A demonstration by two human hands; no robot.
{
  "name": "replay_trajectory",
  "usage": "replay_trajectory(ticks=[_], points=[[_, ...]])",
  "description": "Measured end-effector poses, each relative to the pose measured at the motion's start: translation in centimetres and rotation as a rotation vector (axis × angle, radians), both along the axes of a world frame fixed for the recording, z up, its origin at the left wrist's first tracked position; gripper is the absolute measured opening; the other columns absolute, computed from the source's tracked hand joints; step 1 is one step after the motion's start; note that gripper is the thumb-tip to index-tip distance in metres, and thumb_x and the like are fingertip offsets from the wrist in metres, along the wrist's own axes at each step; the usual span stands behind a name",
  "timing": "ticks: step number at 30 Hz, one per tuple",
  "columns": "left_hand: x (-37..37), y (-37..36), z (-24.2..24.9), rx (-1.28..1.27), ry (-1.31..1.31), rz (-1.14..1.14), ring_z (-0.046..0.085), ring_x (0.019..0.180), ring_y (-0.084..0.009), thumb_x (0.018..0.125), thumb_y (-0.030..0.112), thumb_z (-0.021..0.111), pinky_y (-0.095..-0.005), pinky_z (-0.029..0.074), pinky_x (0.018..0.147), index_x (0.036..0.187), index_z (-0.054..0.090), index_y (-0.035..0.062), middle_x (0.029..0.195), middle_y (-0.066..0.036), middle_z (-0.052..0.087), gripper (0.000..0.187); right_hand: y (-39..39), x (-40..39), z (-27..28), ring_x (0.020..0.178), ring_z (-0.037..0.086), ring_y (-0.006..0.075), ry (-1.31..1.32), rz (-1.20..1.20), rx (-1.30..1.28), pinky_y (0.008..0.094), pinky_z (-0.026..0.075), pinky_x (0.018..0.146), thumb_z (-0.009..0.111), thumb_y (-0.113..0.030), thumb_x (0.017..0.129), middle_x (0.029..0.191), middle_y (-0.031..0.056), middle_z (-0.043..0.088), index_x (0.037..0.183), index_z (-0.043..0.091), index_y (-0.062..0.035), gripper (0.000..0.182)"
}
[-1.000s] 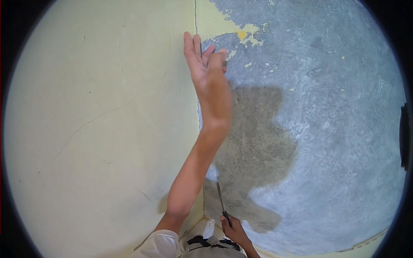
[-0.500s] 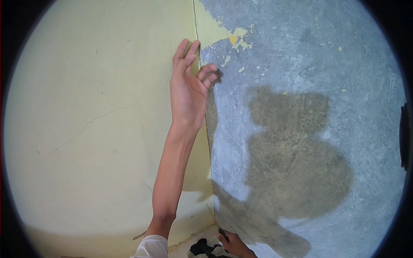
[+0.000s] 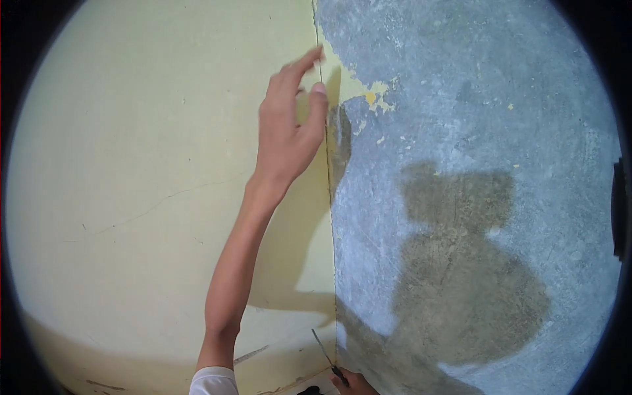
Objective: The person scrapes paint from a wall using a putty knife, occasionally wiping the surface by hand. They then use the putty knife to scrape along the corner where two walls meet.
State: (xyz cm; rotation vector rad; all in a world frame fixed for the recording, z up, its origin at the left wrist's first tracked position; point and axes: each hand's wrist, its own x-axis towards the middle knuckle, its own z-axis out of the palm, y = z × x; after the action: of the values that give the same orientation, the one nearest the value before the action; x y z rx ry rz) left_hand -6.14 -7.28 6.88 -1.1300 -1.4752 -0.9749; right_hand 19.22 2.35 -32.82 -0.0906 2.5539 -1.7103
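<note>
My left hand (image 3: 289,125) is raised near the corner where the pale yellow wall (image 3: 151,131) meets the grey-blue bare wall (image 3: 408,118). Its fingers are apart and nothing is in them; the fingertips lie over the corner crack. At the bottom, my right hand (image 3: 357,384) is closed around the black handle of a thin-bladed tool (image 3: 322,346). The blade points up and left, in front of the yellow wall's lower part. Most of the right hand is cut off by the frame edge.
Yellow paint patches (image 3: 376,97) remain on the grey-blue wall beside the corner. A large shadow (image 3: 467,276) falls across that wall. Dark marks (image 3: 251,354) show low on the yellow wall. Part of a dark object (image 3: 308,391) shows at the bottom edge.
My left hand has turned, its thumb now at the right and its fingers bent toward the corner. My right hand sits lower, and the tool's blade now shows. The view has shifted slightly.
</note>
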Motion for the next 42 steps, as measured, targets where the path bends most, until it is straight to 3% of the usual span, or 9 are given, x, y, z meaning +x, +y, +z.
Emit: replay_trajectory(ticks=[11, 20, 22, 25, 27, 29, 31, 34, 42], points=[[-0.5, 0.9, -1.1, -0.208, 0.254, 0.660, 0.041, 0.130, -0.0337, 0.078, 0.002, 0.054, -0.0426, 0.033, 0.108, 0.148, 0.024, 0.0009, 0.147, -0.018, 0.035, 0.075, 0.7, -0.2, 1.7, 0.061, 0.062, 0.0248, -0.140, 0.112, -0.001, 0.0365, 0.048, 0.063, 0.050, -0.037, 0.098, 0.068, 0.0161, 0.061, 0.108, 0.057, 0.0004, 0.039], [0.8, 2.2, -5.4, -0.011, 0.110, 0.309, 0.045, 0.125, -0.0368, 0.083, 0.002, 0.052, -0.0426, 0.036, 0.104, 0.127, 0.052, 0.0017, 0.139, -0.020, 0.042, 0.045, 1.6, 0.4, -0.6, 0.062, 0.061, 0.0349, -0.068, 0.001, 0.095, 0.0405, 0.047, 0.063, 0.049, -0.032, 0.099, 0.069, 0.0180, 0.059, 0.115, 0.053, 0.0006, 0.037], [2.7, 1.0, -9.5, 0.064, -0.056, 0.126, 0.046, 0.123, -0.0371, 0.085, 0.004, 0.053, -0.0424, 0.036, 0.104, 0.117, 0.059, 0.0005, 0.134, -0.020, 0.047, 0.033, 2.6, 0.5, -1.7, 0.060, 0.059, 0.0403, 0.402, -0.056, 0.162, 0.0434, 0.046, 0.063, 0.051, -0.027, 0.098, 0.071, 0.0178, 0.060, 0.124, 0.048, -0.0023, 0.036], [5.0, -0.8, -20.8, 0.226, -0.322, 0.062, 0.050, 0.117, -0.0356, 0.091, 0.008, 0.052, -0.0432, 0.037, 0.102, 0.107, 0.061, -0.0005, 0.118, -0.019, 0.055, 0.020, 2.9, 3.2, 10.8, 0.067, 0.061, 0.0429, 0.482, -0.156, 0.263, 0.0469, 0.049, 0.065, 0.050, -0.022, 0.098, 0.078, 0.0201, 0.063, 0.130, 0.044, -0.0021, 0.039], [6.5, -2.1, -28.6, 0.223, -0.527, 0.004, 0.053, 0.105, -0.0353, 0.086, -0.001, 0.051, -0.0397, 0.042, 0.092, 0.107, 0.061, -0.0009, 0.110, -0.020, 0.053, 0.024, 3.0, 4.2, 15.2, 0.063, 0.057, 0.0226, 0.541, -0.349, 0.276, 0.0367, 0.048, 0.060, 0.049, -0.022, 0.098, 0.078, 0.0124, 0.064, 0.129, 0.050, 0.0009, 0.038], [8.8, -4.8, -33.9, 0.117, -0.635, -0.076, 0.054, 0.104, -0.0334, 0.082, -0.006, 0.050, -0.0394, 0.045, 0.089, 0.103, 0.061, -0.0009, 0.110, -0.019, 0.053, 0.024, 4.1, 5.6, 21.9, 0.073, 0.064, 0.0420, 0.204, -0.387, 0.486, 0.0479, 0.053, 0.067, 0.053, -0.015, 0.096, 0.087, 0.0225, 0.065, 0.134, 0.040, -0.0008, 0.043], [10.6, -7.9, -36.8, 0.066, -0.661, -0.102, 0.056, 0.100, -0.0306, 0.079, -0.009, 0.049, -0.0393, 0.048, 0.084, 0.099, 0.061, 0.0001, 0.112, -0.018, 0.052, 0.025, 4.5, 3.6, 26.8, 0.066, 0.067, 0.0272, 0.764, -0.336, 0.848, 0.0352, 0.055, 0.056, 0.055, -0.003, 0.091, 0.087, 0.0169, 0.067, 0.125, 0.053, -0.0076, 0.034], [10.8, -14.2, -36.5, 0.035, -0.584, 0.004, 0.058, 0.092, -0.0280, 0.079, -0.007, 0.048, -0.0373, 0.050, 0.078, 0.097, 0.061, 0.0011, 0.112, -0.018, 0.050, 0.024, 3.9, 0.5, 33.3, 0.050, 0.042, 0.0107, 0.922, -0.442, 1.291, 0.0244, 0.032, 0.035, 0.045, -0.017, 0.099, 0.073, 0.0069, 0.054, 0.123, 0.057, -0.0116, 0.028], [9.4, -18.5, -32.8, 0.282, -0.473, -0.084, 0.054, 0.072, -0.0226, 0.081, -0.004, 0.045, -0.0337, 0.049, 0.063, 0.092, 0.056, 0.0009, 0.105, -0.019, 0.045, 0.017, -0.2, -6.1, 44.2, 0.053, 0.047, 0.0128, 0.894, -0.729, 1.835, 0.0309, 0.042, 0.049, 0.059, -0.015, 0.092, 0.071, 0.0047, 0.056, 0.130, 0.058, -0.0217, 0.038]])
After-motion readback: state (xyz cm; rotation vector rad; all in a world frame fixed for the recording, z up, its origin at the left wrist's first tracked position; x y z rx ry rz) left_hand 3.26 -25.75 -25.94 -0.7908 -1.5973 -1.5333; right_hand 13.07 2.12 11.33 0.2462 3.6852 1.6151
